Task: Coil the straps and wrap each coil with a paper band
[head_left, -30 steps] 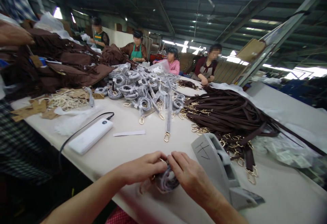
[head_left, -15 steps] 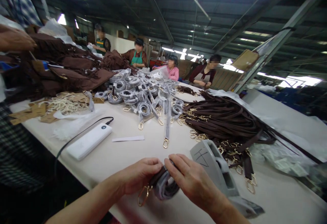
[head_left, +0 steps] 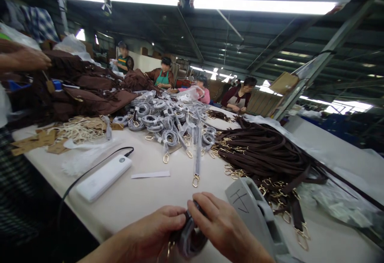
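Observation:
Between my hands, low in the head view, is a dark strap (head_left: 192, 237) rolled into a coil, partly wrapped in clear plastic. My left hand (head_left: 160, 225) pinches its left side, with a gold clasp (head_left: 170, 249) hanging below the fingers. My right hand (head_left: 217, 225) curls over the coil's top and right side, hiding part of it. Just right of that hand stands a grey tape dispenser (head_left: 255, 211) with black marks on its side. Beyond my hands, a plastic-sleeved strap (head_left: 197, 151) lies straight with its gold clasp toward me.
Several wrapped coiled straps (head_left: 168, 113) are heaped mid-table. Loose brown straps (head_left: 264, 145) with gold clasps lie right. On the left are a white power bank (head_left: 105, 179) with a cable, a paper strip (head_left: 150, 174), tags with strings (head_left: 81, 130) and brown bags (head_left: 90, 83). Co-workers sit beyond.
The view has tilted upward, so the table and my hands sit lower in the picture. Both hands still hold the coiled strap, whose clasp now hangs near the bottom edge.

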### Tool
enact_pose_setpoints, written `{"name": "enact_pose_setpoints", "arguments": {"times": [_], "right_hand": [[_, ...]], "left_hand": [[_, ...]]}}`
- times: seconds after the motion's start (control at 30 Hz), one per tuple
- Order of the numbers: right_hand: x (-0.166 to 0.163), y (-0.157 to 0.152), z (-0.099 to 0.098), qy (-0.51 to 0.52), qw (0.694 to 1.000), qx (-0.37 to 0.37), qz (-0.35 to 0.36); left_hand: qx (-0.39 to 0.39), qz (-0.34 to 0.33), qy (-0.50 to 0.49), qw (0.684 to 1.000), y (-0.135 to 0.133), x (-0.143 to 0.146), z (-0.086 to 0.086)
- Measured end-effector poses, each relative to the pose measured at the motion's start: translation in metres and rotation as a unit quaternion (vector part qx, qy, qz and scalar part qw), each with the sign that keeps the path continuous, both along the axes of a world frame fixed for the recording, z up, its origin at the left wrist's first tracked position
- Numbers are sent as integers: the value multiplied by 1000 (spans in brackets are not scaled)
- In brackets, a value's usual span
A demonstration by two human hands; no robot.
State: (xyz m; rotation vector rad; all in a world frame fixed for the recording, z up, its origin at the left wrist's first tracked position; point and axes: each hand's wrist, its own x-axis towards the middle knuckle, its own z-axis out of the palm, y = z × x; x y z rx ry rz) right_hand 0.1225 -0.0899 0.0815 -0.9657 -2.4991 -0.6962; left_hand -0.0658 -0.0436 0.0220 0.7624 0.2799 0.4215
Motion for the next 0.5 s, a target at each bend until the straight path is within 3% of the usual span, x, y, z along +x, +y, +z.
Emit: {"name": "enact_pose_setpoints", "arguments": {"times": [0.13,0.27,0.4,0.5], "right_hand": [[-3,13,0,-23,1000,9,-18],[-9,20,-6,-21,998,-48,-26],[-12,27,0,64,983,-168,-29],[-12,44,15,144,930,-337,7]], "left_hand": [[57,86,23,994,0,-3,1],[47,99,38,993,1,-7,0],[-32,123,17,992,1,-17,1],[-60,148,31,987,-1,-31,4]]}}
